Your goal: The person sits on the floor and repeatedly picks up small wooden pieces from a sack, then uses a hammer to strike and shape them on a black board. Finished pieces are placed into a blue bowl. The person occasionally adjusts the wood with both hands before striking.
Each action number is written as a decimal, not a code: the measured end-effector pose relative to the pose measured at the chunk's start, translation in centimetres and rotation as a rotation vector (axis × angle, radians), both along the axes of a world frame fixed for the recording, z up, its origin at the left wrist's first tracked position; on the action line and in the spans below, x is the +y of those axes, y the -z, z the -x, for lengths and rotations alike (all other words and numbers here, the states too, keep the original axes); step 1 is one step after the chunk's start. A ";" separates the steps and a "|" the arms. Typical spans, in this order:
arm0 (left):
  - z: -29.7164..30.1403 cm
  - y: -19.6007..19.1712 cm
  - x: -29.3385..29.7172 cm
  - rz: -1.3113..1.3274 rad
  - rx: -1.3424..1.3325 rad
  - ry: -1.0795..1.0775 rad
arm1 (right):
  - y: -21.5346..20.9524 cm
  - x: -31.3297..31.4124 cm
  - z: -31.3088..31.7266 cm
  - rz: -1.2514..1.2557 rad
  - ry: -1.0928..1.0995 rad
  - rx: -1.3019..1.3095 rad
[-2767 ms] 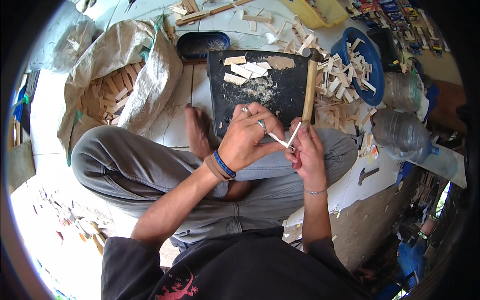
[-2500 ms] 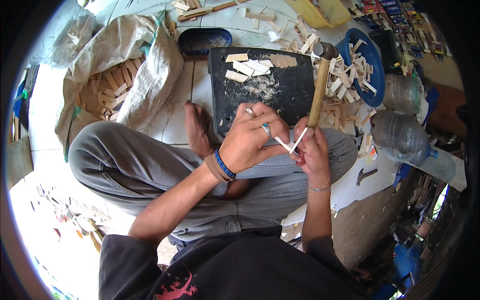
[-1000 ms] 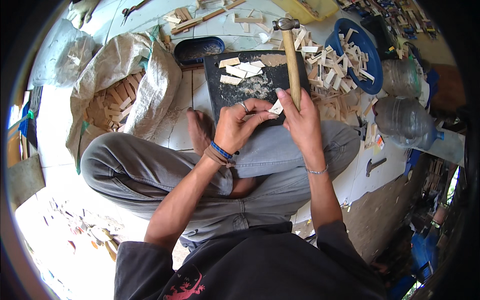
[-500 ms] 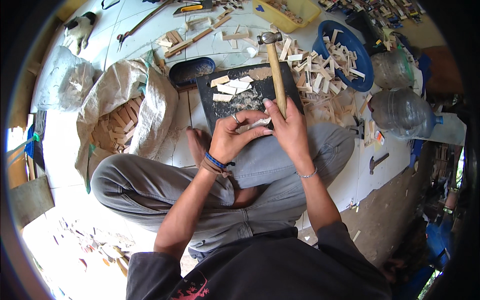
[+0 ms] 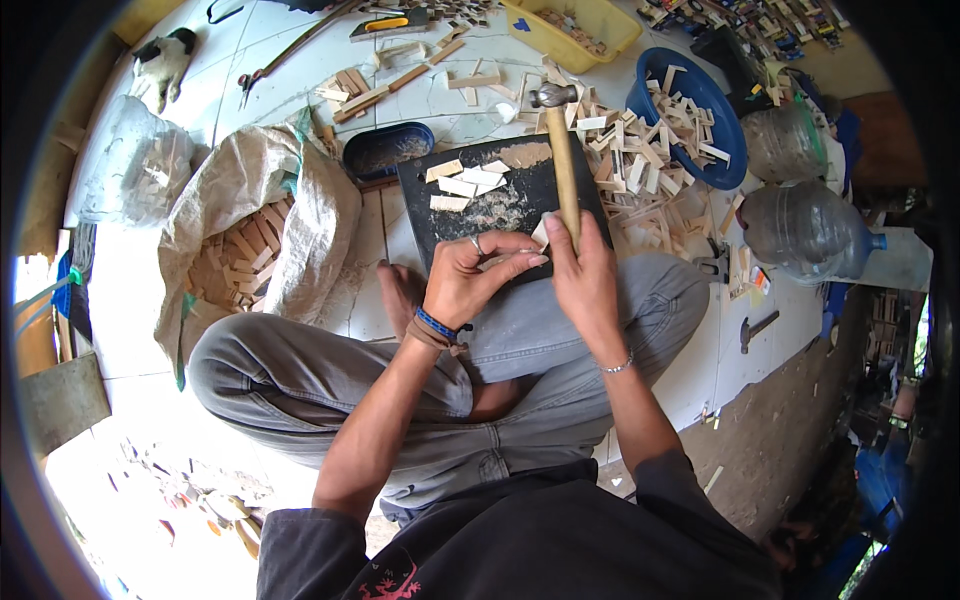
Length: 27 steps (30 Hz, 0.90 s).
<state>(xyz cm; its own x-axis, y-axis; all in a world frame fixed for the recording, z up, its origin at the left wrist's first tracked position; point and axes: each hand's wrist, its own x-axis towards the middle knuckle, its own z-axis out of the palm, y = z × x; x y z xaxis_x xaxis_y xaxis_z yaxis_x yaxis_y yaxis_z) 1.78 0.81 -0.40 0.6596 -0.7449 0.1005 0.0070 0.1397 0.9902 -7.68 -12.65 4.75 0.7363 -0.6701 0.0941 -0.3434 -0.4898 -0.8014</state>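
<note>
My right hand [image 5: 585,278] is closed round the lower handle of a hammer [image 5: 562,170], whose metal head points away from me. Close beside it, my left hand [image 5: 470,275] pinches a small pale wooden piece [image 5: 541,234], partly hidden by the fingers. The right thumb is next to that piece; whether it touches cannot be made out. Both hands are over the near edge of a black board [image 5: 425,222] in front of my crossed legs. Several pale wood strips [image 5: 460,186] lie on the board amid sawdust.
A woven sack [image 5: 325,215] of wood pieces stands at left, beside a dark blue tray [image 5: 388,148]. Wood strips heap at right by a blue basin [image 5: 735,165]; a yellow tub [image 5: 630,38] is behind. A second hammer [image 5: 758,332] lies right. A cat [image 5: 163,65] rests far left.
The pale piece between my hands has tipped up and shows more above the left fingertips. My right hand and the hammer have shifted slightly right; the whole view has moved a little.
</note>
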 end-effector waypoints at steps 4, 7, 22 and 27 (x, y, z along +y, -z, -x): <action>0.0 -0.2 0.1 0.034 0.048 -0.009 | -3.8 -1.0 4.0 -0.149 -0.004 0.213; 0.0 -0.2 -0.1 0.021 0.013 -0.016 | -5.9 -1.2 7.1 0.058 -0.134 0.166; 0.1 -0.3 0.0 0.047 0.046 -0.006 | -7.4 0.5 12.6 0.362 -0.356 0.199; 0.0 -0.3 0.1 0.011 0.031 -0.001 | -6.9 0.4 12.3 0.347 -0.400 0.304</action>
<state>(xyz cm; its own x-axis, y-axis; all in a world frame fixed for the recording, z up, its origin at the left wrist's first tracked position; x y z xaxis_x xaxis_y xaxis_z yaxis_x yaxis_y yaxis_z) 1.81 0.87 -0.09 0.6629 -0.7434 0.0887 0.0373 0.1511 0.9878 -20.00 -12.21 11.61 0.9526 -0.3043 0.0036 -0.2674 -0.8427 -0.4672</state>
